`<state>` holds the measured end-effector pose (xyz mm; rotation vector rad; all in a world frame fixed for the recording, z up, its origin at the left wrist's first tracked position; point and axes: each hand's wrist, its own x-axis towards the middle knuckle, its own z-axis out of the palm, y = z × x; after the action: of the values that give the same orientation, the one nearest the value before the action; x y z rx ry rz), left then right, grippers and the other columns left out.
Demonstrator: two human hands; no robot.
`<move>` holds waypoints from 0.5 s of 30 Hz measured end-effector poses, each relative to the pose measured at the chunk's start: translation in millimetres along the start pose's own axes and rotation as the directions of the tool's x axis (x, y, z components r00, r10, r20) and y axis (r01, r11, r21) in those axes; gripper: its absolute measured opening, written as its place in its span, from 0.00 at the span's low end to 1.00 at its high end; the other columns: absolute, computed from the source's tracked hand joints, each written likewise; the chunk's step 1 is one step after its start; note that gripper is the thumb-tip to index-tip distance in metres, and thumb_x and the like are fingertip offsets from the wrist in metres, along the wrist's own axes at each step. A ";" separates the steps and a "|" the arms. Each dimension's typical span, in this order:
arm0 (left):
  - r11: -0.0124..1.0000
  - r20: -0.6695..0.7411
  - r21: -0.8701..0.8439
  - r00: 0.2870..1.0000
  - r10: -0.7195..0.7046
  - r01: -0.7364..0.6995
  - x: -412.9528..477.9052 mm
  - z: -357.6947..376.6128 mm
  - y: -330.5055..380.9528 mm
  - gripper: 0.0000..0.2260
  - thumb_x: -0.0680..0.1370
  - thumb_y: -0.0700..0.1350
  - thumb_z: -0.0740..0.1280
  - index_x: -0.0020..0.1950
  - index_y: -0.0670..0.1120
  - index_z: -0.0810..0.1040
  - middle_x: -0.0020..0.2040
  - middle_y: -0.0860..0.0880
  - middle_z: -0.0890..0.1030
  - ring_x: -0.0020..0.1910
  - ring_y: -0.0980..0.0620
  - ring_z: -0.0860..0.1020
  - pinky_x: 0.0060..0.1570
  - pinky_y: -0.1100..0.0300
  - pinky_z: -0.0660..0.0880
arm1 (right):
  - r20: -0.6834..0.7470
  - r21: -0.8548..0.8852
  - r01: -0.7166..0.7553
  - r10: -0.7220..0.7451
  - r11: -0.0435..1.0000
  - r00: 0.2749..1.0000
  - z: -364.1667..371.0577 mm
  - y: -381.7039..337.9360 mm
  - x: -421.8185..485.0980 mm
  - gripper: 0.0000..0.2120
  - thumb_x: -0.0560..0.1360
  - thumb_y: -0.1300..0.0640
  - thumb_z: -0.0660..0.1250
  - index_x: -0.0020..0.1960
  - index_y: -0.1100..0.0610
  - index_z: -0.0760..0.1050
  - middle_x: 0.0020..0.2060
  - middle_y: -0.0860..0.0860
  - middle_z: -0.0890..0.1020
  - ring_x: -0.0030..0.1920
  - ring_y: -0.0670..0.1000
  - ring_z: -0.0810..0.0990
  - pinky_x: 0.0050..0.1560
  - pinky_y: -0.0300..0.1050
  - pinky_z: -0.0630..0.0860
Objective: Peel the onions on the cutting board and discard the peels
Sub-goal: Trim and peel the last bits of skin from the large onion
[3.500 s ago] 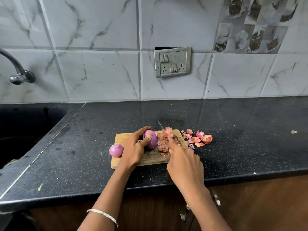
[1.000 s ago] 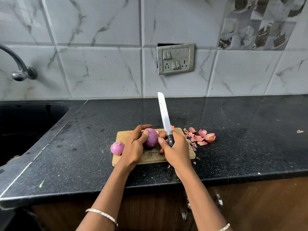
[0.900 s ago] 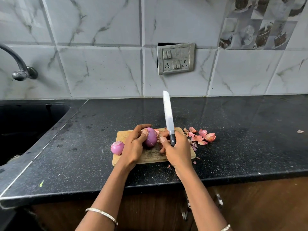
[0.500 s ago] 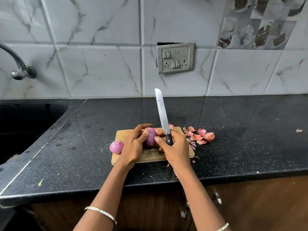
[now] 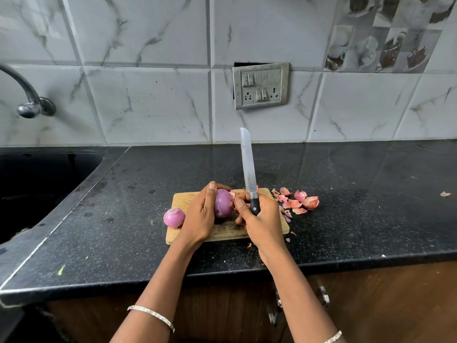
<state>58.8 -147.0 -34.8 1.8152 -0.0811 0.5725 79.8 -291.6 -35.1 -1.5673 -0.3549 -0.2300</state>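
2 onions on the cutting board (image 5: 184, 199), which sits on the black desk (image 5: 358, 194) near its front edge. L to R: sink (image 5: 37, 184) and tap (image 5: 27, 95) far left. Small onion (image 5: 174, 217) lies at board's left edge, untouched, just beside left hand (image 5: 200, 216). Left hand's fingers curl round the big onion (image 5: 222, 203), mid-board, thumb on top, holding it upright. Right hand (image 5: 262, 219) touches big onion's right side w/ thumb tip; its fingers wrap the knife (image 5: 248, 167) handle, blade pointing up and away. Peels (image 5: 300, 201) piled on desk just right of board, a few bits by board's front-right corner. One stray scrap (image 5: 445, 194) far right. Switch plate (image 5: 261, 85) on tiled wall behind.
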 end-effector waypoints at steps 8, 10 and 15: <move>0.995 0.028 -0.085 0.998 -0.058 0.060 -0.1 0.4 4.3 0.26 0.88 0.54 0.48 0.53 0.41 0.82 0.49 0.43 0.86 0.53 0.45 0.83 0.61 0.49 0.77 | -0.031 0.079 -0.005 0.007 0.997 0.999 -3.2 -1.3 -2.2 0.10 0.77 0.70 0.69 0.49 0.57 0.83 0.44 0.47 0.87 0.27 0.49 0.79 0.33 0.45 0.77; 0.993 0.027 -0.091 0.997 -0.070 0.072 0.3 -0.4 3.4 0.27 0.88 0.55 0.48 0.53 0.41 0.82 0.50 0.43 0.86 0.54 0.44 0.83 0.62 0.49 0.77 | -0.032 0.080 0.012 -0.009 0.997 0.999 -3.4 -1.2 -2.6 0.09 0.76 0.70 0.70 0.48 0.58 0.84 0.45 0.46 0.87 0.26 0.51 0.79 0.31 0.44 0.76; 0.985 0.062 -0.119 0.991 -0.117 0.123 -1.8 -3.9 5.8 0.31 0.86 0.59 0.48 0.52 0.39 0.82 0.46 0.38 0.85 0.45 0.40 0.83 0.47 0.50 0.80 | -0.042 0.122 0.041 -0.036 0.992 0.998 -4.9 -1.1 -4.5 0.04 0.76 0.67 0.73 0.46 0.59 0.84 0.44 0.49 0.87 0.24 0.50 0.75 0.27 0.44 0.73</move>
<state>53.9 -145.8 -29.6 1.7038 -0.0423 0.4236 75.6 -296.9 -35.6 -1.4334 -0.3614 -0.2641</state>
